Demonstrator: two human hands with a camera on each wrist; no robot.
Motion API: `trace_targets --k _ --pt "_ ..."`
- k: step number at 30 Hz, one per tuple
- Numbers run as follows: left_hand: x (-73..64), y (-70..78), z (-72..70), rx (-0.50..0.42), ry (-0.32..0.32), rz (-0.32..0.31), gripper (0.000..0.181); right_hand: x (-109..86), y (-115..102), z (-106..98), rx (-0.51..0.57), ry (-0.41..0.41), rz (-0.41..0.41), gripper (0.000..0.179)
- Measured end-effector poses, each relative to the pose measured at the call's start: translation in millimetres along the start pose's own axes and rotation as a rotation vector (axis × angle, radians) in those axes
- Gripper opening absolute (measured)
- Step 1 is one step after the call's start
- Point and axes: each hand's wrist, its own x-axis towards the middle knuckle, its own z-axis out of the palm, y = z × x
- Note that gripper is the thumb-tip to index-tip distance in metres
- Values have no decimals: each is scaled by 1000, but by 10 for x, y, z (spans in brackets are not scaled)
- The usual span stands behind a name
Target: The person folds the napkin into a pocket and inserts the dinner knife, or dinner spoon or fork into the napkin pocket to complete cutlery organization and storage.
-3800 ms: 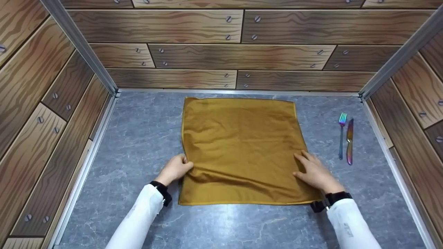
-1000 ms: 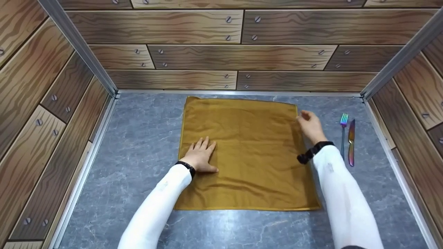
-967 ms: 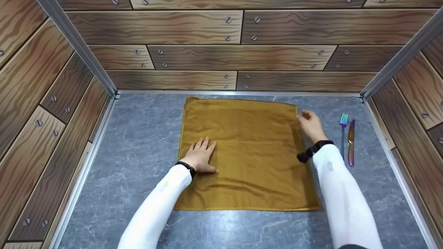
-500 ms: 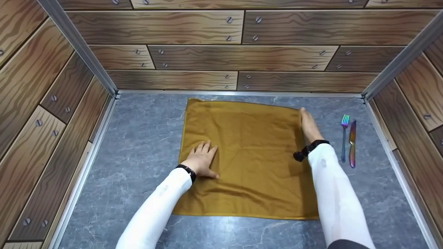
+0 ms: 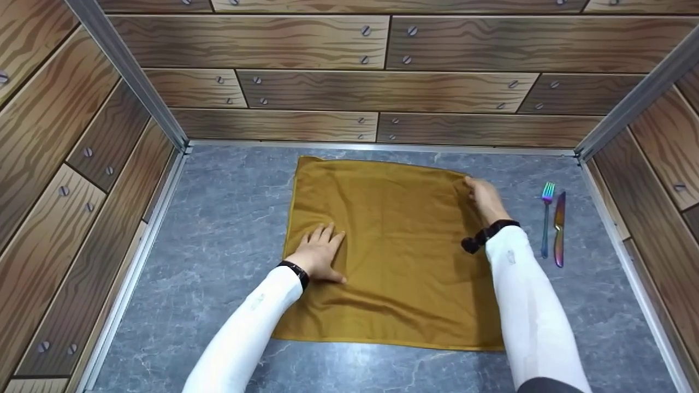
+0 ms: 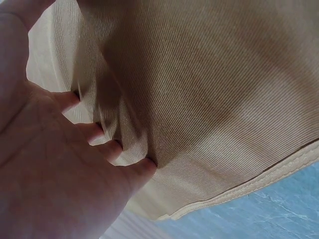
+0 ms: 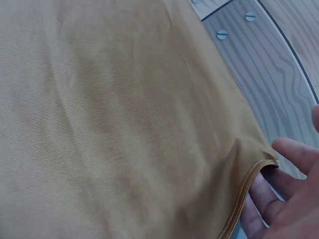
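Just now my right grip (image 5: pixel 486 197) has changed: half a second ago its fingers lay straight beside the edge of the mustard cloth (image 5: pixel 396 234), and now they pinch its far corner (image 7: pixel 253 150), at about one o'clock, with one fingertip at the point and others behind the hem. That corner has come slightly inward, toward eight o'clock, and puckers up. My left grip (image 5: pixel 318 256) is as it was, spread on the cloth near its nine o'clock edge. As I judge it, this means the cloth is steadied on one side and under my control on the other. It lies mostly flat mid-tabletop (image 5: pixel 224 218), lightly creased; the fork (image 5: pixel 546 219) and knife (image 5: pixel 559 229) lie apart, between two and three o'clock, untouched.
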Motion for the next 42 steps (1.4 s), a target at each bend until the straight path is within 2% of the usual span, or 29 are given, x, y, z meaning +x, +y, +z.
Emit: trace_targets --k 4,6,8,10,14,16,19,21,24,26,28,31,35,38,42 --pt "-8 -2 -5 -7 4 3 114 4 20 97 -144 106 -143 53" --pt "-10 0 -8 -5 5 4 115 -1 30 170 -140 166 -221 42" --pt "-12 4 -11 -6 5 5 115 -10 37 251 -102 191 -279 31" --pt "-14 8 -15 -4 2 5 115 -31 47 324 -87 164 -319 30" --pt "-6 5 -9 -3 1 4 114 -109 80 425 -147 44 -369 57" --pt "-2 4 -12 1 0 3 114 -175 92 463 -223 -12 -394 72" --pt "-3 6 -22 2 -6 -1 113 -308 104 528 -370 -79 -456 84" --pt "-4 8 -28 -5 -14 -2 113 -400 111 578 -505 -116 -554 84" --pt "-9 6 -30 -18 -20 -2 112 -521 136 665 -679 -162 -769 73" --pt "-9 6 -25 -19 -15 -1 112 -584 166 714 -747 -186 -917 57" --pt "-11 9 -26 -18 -9 -1 113 -632 201 753 -768 -235 -1002 42" --pt "-15 11 -31 -10 -2 -1 113 -677 250 794 -784 -319 -1022 29" --pt "-13 15 -22 -7 2 -1 114 -732 304 816 -815 -391 -969 28" --pt "-7 16 -20 -5 4 -1 114 -790 307 816 -794 -372 -954 32" --pt "-4 20 -30 2 3 -3 115 -884 267 806 -688 -304 -945 60"
